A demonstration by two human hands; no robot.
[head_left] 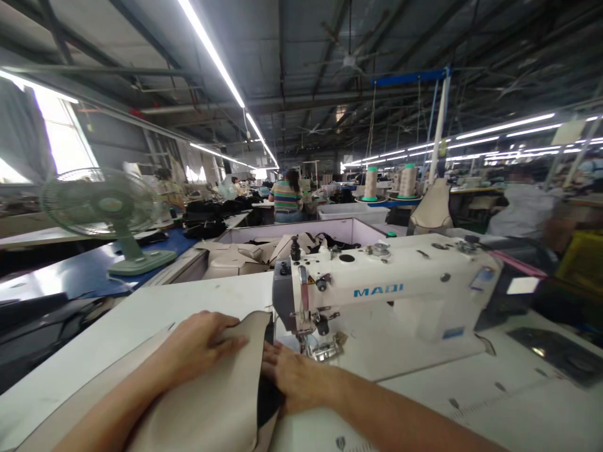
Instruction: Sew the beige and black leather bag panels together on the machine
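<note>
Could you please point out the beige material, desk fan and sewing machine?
Beige material (202, 389), head view: its upper face.
Desk fan (111, 204), head view: its hub.
Sewing machine (400, 276), head view: its housing.

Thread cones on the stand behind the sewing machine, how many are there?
2: a left cone and a right cone, side by side on the stand; more may be hidden.

Large beige sheet (207, 392), edge lifted

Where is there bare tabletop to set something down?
The white table looks bare between the left hand and the bin behind, and between the right forearm and the sewing machine. Crowded: left of the metal foot, where the right hand meets beige material.
</note>
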